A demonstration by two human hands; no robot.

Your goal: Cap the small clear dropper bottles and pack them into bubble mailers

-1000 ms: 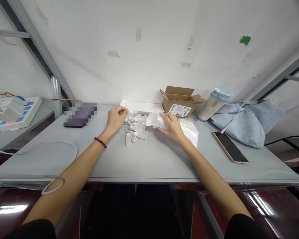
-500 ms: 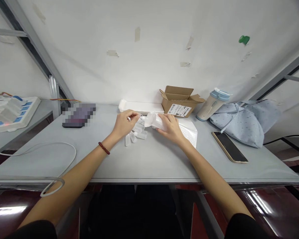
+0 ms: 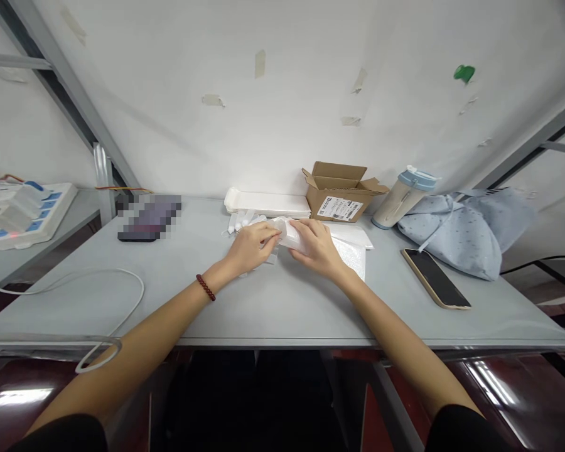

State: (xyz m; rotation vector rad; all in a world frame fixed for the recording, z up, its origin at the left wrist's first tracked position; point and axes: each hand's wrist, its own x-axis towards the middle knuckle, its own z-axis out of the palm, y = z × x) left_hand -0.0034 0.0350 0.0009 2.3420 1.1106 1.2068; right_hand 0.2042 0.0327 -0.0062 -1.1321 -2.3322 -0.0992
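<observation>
My left hand (image 3: 250,246) and my right hand (image 3: 314,246) meet at the middle of the grey table (image 3: 273,295). Between them is a small clear plastic bag (image 3: 287,231), gripped by the right hand's curled fingers. The left hand's fingers are pinched at the bag's mouth, on something too small to name. Several small white tags (image 3: 242,220) lie on the table just behind the left hand, partly hidden by it. A stack of white bubble bags (image 3: 351,246) lies under and to the right of my right hand.
A white tray (image 3: 268,202) and an open cardboard box (image 3: 341,191) stand at the back by the wall. A tumbler (image 3: 402,198), a blue cloth bag (image 3: 461,229) and a phone (image 3: 435,278) are on the right. A blurred dark object (image 3: 149,216) and a white cable (image 3: 98,295) are on the left.
My left hand has moved right from the pile of white tags to the mouth of the bag. My right hand has tilted the bag lower toward the table.
</observation>
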